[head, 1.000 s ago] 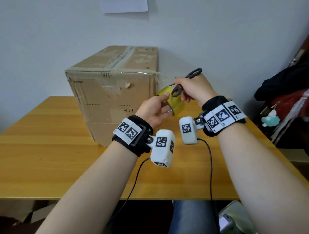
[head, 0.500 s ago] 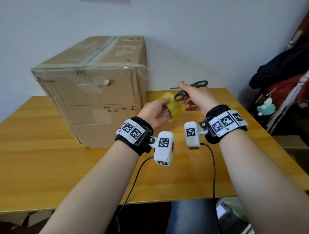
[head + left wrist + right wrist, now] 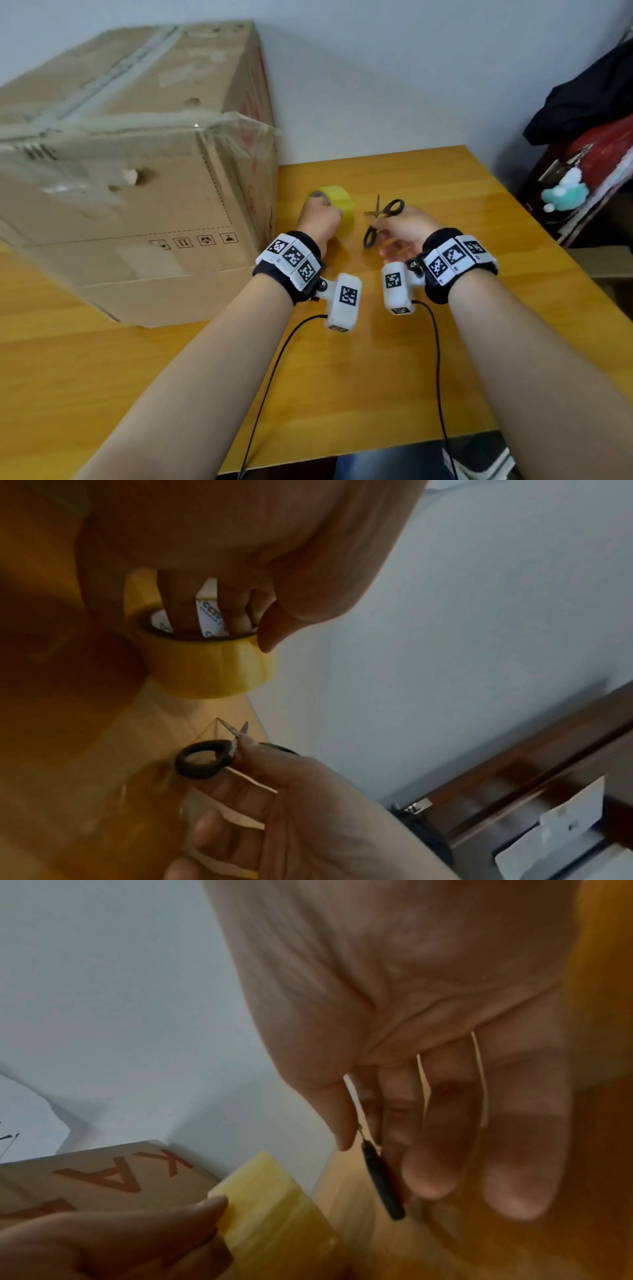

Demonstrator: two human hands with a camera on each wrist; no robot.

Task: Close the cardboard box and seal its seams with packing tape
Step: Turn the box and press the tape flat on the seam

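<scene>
The cardboard box (image 3: 130, 178) stands closed on the left of the table, with clear tape over its top seam and front edge; a loose tape end (image 3: 255, 128) sticks out at its near right corner. Just right of the box, my left hand (image 3: 321, 216) holds the yellow tape roll (image 3: 339, 205) low at the tabletop. In the left wrist view its fingers (image 3: 178, 607) reach into the roll's core (image 3: 212, 666). My right hand (image 3: 394, 233) pinches black-handled scissors (image 3: 383, 216) beside the roll, blades pointing away and nearly together (image 3: 236, 729).
The wooden table (image 3: 342, 377) spreads in front of me, its right edge near dark and red clothing (image 3: 589, 137) and a small teal toy (image 3: 561, 193). A white wall stands behind. Cables run from both wrist cameras off the near edge.
Both hands have come down from beside the box's upper right corner to the tabletop, bringing the tape roll and the scissors with them. The box has not moved.
</scene>
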